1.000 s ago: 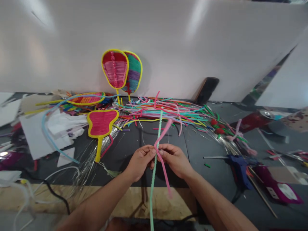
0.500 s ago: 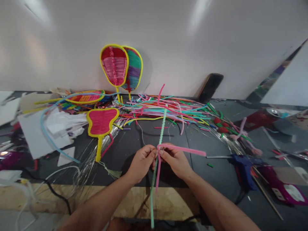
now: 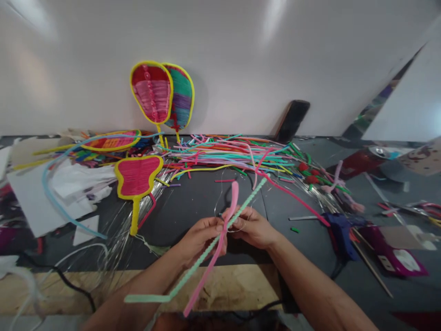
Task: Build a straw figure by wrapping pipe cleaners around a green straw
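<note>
My left hand is closed in a pinch at the spot where a light pink pipe cleaner crosses a twisted mint-green pipe cleaner. Facing it, my right hand grips the green pipe cleaner just beyond the crossing, its fingers partly hidden. The green one slants from lower left to upper right, with its lower end bent sideways. One end of the light pink piece stands up above my hands, the other hangs down toward me. At the green one's upper tip is a hot pink pipe cleaner with spread ends.
Behind my hands lies a heap of coloured pipe cleaners. To the left are a pink fan with yellow edging and white papers. A phone leans on the wall. A blue glue gun and a red can are at right.
The green pipe cleaner has swung from nearly upright to a slant, its upper end now rightward. The light pink end that pointed right now points up. The view has shifted slightly.
</note>
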Tool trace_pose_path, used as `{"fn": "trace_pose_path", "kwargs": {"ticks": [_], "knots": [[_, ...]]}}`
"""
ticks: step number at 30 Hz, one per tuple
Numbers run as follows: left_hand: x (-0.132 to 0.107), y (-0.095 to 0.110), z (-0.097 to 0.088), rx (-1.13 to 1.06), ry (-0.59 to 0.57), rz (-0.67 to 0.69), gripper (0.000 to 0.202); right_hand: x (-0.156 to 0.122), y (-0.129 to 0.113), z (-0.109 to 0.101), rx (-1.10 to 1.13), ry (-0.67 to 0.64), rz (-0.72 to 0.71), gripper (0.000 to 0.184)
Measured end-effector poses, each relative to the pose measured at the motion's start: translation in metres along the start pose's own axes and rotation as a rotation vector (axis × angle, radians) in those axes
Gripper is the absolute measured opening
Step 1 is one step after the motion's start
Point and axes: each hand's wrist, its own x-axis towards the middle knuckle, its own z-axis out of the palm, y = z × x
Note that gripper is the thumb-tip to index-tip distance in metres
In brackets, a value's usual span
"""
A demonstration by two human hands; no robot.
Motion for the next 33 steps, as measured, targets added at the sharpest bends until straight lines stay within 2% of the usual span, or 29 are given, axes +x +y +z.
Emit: {"fn": "trace_pose_path", "kwargs": {"ticks": [4, 7, 10, 13, 15, 18, 21, 24, 30, 33], "knots": [[-0.002, 0.000, -0.001, 0.054, -0.103, -0.055, 0.031, 0.000, -0.006, -0.007, -0.175, -0.088, -0.043, 0.027], [-0.004, 0.002, 0.004, 0.169, -0.162, -0.106, 0.037, -0.001, -0.013, -0.007, -0.301, -0.194, -0.121, 0.017], [-0.005, 0.003, 0.010, 0.191, -0.139, -0.124, 0.038, -0.002, -0.016, -0.005, -0.316, -0.242, -0.130, 0.018], [-0.005, 0.002, 0.014, 0.116, -0.054, -0.086, 0.038, -0.004, -0.014, -0.005, -0.314, -0.152, -0.073, 0.022], [-0.004, 0.001, 0.015, 0.100, -0.048, -0.037, 0.039, -0.003, -0.010, -0.006, -0.315, -0.067, -0.029, 0.024], [-0.001, 0.000, 0.014, 0.142, -0.040, 0.074, 0.039, -0.001, -0.003, -0.005, -0.269, 0.040, -0.016, 0.026], [0.001, -0.001, 0.011, 0.183, 0.035, 0.211, 0.036, 0.003, 0.001, 0.000, -0.204, 0.134, -0.032, 0.026], [0.002, 0.001, 0.009, 0.251, 0.109, 0.293, 0.033, 0.005, 0.002, 0.006, -0.188, 0.211, 0.002, 0.024], [0.000, 0.008, 0.012, 0.369, 0.141, 0.301, 0.031, 0.004, -0.001, 0.010, -0.163, 0.226, 0.028, 0.027], [0.000, 0.009, 0.014, 0.392, 0.195, 0.329, 0.029, 0.005, -0.002, 0.011, -0.125, 0.225, 0.036, 0.029]]}}
